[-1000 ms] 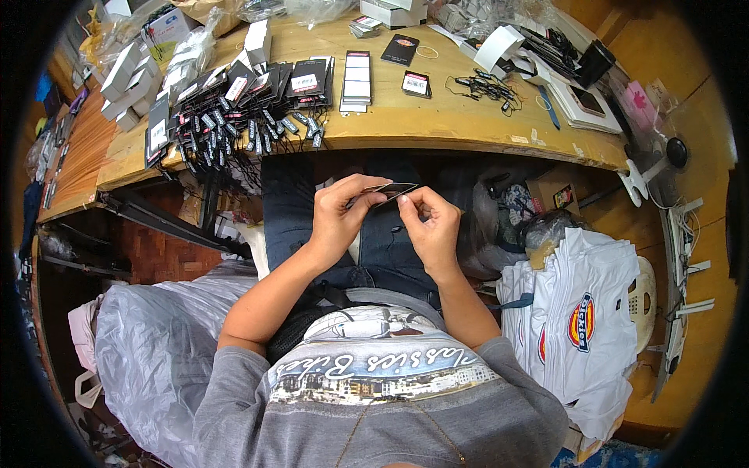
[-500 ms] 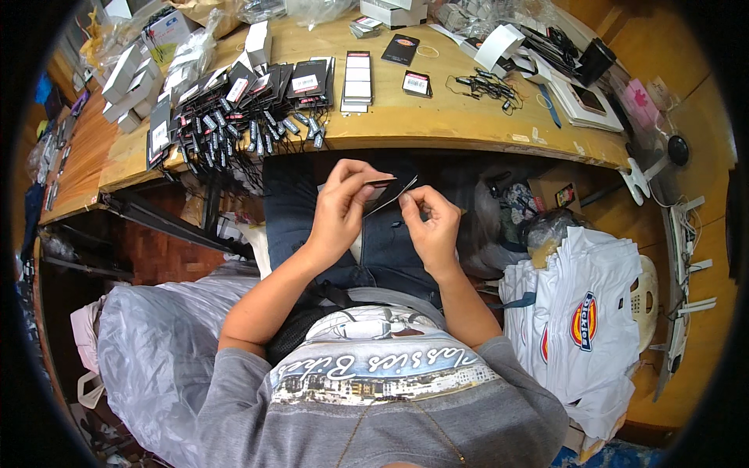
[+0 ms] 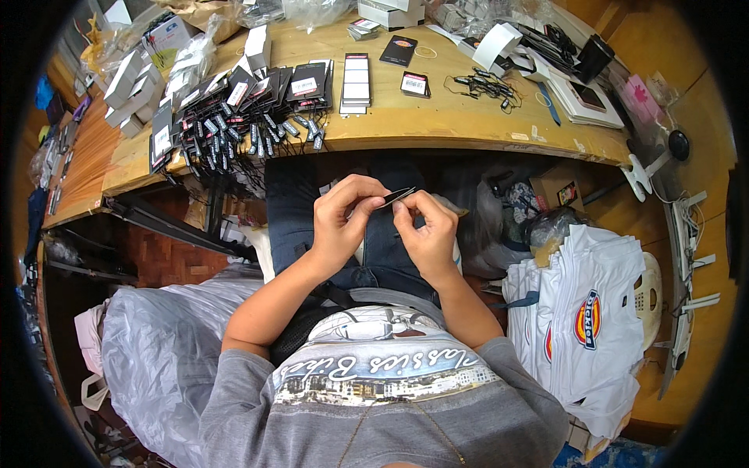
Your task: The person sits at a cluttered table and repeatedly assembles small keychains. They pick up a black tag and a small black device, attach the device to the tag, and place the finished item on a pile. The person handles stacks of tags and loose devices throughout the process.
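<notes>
While both forearms rise from the lower middle of the frame, we see our left hand (image 3: 343,222) and right hand (image 3: 425,234) brought close together at the centre, fingers curled and pinched on a thin dark tag (image 3: 394,197) held edge-on between them, over the dark trousers (image 3: 374,249). Above, the wooden table (image 3: 468,129) carries a heap of black tags (image 3: 234,109) at upper left. A stack of white shirts (image 3: 585,327) sits at right.

Black tag (image 3: 394,196) between hands (image 3: 386,226) (lap-level)
</notes>
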Motion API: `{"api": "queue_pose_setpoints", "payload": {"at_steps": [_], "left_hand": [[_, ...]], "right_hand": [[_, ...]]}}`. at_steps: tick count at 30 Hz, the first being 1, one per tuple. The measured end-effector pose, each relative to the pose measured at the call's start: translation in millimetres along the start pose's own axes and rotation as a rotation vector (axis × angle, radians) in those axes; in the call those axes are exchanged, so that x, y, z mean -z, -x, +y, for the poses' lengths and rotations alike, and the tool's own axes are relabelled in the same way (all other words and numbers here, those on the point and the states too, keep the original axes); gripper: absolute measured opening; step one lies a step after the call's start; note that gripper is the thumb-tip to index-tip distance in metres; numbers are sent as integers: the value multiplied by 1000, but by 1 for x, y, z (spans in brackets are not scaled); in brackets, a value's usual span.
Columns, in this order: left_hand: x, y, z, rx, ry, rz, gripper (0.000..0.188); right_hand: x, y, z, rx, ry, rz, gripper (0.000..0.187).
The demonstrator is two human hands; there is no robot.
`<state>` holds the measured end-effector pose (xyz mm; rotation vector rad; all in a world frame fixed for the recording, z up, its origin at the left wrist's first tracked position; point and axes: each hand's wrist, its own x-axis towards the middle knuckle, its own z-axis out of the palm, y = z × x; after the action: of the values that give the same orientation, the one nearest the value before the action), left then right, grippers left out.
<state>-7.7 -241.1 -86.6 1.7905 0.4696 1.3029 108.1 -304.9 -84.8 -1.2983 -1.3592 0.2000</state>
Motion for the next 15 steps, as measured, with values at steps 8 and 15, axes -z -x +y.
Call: {"api": "queue_pose_setpoints", "payload": {"at_steps": [8, 15], "left_hand": [[1, 1, 4, -363, -270, -20, 16], [8, -1, 2, -301, -236, -118, 16]], "right_hand": [[-3, 7, 3, -121, -185, -17, 8], [-3, 3, 0, 48, -27, -16, 6]]}}
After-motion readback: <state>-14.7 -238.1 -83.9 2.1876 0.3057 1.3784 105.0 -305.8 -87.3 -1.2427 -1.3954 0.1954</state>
